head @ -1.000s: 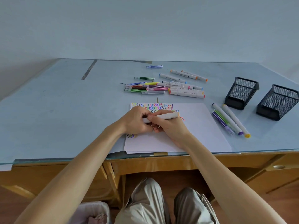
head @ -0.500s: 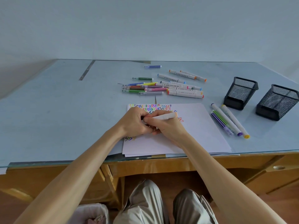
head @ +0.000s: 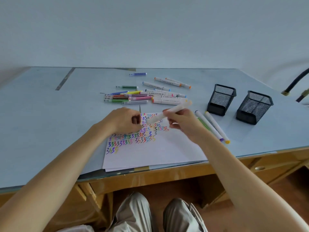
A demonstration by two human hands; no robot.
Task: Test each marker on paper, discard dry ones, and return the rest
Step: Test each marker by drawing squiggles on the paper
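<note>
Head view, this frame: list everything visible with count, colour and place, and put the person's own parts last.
desk: one, pale blue top on a wooden base, fills the view
paper: small stack, white, near edge, covered with coloured squiggles
loose markers: a pile, thin coloured ones and thick white ones, behind the paper
side markers: a few, white, purple and yellow ends, right of the paper
mesh cups: two, black, far right
held marker: one, white, blurred, above the paper
cable: one, dark, right edge
legs: beige trousers, under the desk
left hand: fingers curled; a marker cap inside is likely but unclear
right hand: grips the held marker
</note>
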